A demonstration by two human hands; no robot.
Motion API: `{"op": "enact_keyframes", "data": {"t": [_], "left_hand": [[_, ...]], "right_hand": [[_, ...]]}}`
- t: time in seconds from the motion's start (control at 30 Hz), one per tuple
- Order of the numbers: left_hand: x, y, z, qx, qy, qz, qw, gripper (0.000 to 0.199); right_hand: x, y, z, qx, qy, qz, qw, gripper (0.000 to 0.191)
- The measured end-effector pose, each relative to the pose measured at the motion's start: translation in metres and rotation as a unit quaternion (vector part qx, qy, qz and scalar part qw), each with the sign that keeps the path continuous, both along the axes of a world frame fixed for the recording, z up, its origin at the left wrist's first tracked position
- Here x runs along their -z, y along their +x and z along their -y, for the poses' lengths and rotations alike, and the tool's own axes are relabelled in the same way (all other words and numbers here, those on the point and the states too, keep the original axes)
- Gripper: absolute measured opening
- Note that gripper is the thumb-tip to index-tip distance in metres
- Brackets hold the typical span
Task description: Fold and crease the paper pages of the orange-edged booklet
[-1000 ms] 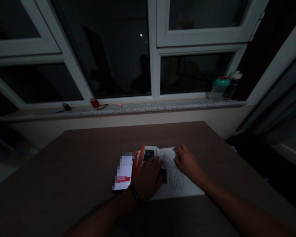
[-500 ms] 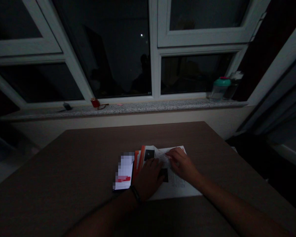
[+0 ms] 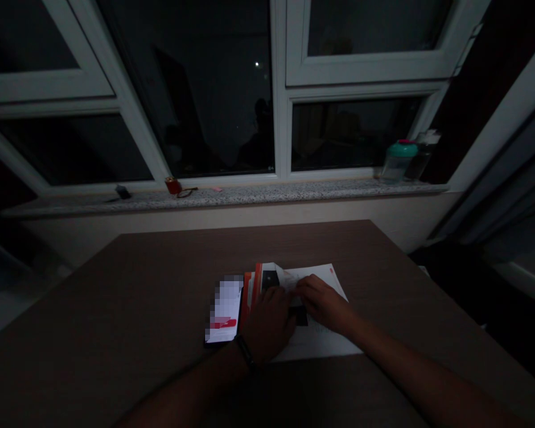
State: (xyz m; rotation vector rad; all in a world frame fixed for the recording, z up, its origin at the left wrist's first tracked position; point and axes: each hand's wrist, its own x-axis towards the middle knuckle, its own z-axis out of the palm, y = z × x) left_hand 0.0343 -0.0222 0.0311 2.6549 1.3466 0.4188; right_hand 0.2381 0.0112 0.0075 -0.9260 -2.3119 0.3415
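On the brown table lies a printed booklet (image 3: 323, 345) with white pages, dark pictures and orange-red edging on its left side. My left hand (image 3: 271, 318) rests flat across the booklet's left part, fingers stretched out and pointing away from me. A dark band (image 3: 245, 351) circles my left wrist. Close beside those fingertips, my right hand (image 3: 323, 300) is over the pages with its fingers pinched together; whatever is between them is hidden. Near the far edge a page bends up slightly. A phone (image 3: 226, 312) with a lit, partly pixelated screen lies just left of the booklet.
The table (image 3: 160, 285) reaches toward a wall below a dark window. On the speckled sill (image 3: 258, 193) stand a small red jar (image 3: 173, 186), a small dark bottle (image 3: 122, 191) and a shaker bottle with a teal lid (image 3: 400, 157). A curtain (image 3: 508, 160) hangs at the right.
My right hand has shifted left and slightly nearer, toward my left hand. More of the booklet's upper right corner shows, and its print looks fainter. My left hand and the phone stay in place.
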Motion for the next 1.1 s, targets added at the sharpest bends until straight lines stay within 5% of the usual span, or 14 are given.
{"op": "enact_keyframes", "data": {"t": [0.2, 0.43, 0.67, 1.1], "left_hand": [[0.01, -0.009, -0.007, 0.091, -0.013, 0.034, 0.995, 0.06], [0.019, -0.011, -0.011, 0.085, 0.002, 0.012, 0.996, 0.058], [0.025, -0.01, -0.013, 0.012, 0.023, 0.02, 0.999, 0.055], [0.019, -0.012, -0.015, 0.089, 0.0, 0.042, 0.995, 0.06]], "right_hand": [[0.002, 0.007, -0.007, 0.049, 0.004, 0.017, 0.999, 0.036], [0.0, 0.005, -0.004, 0.039, 0.005, 0.014, 0.999, 0.036], [0.001, 0.002, -0.004, 0.012, 0.0, -0.002, 1.0, 0.035], [0.003, 0.009, -0.012, 0.035, -0.023, -0.002, 0.999, 0.039]]}}
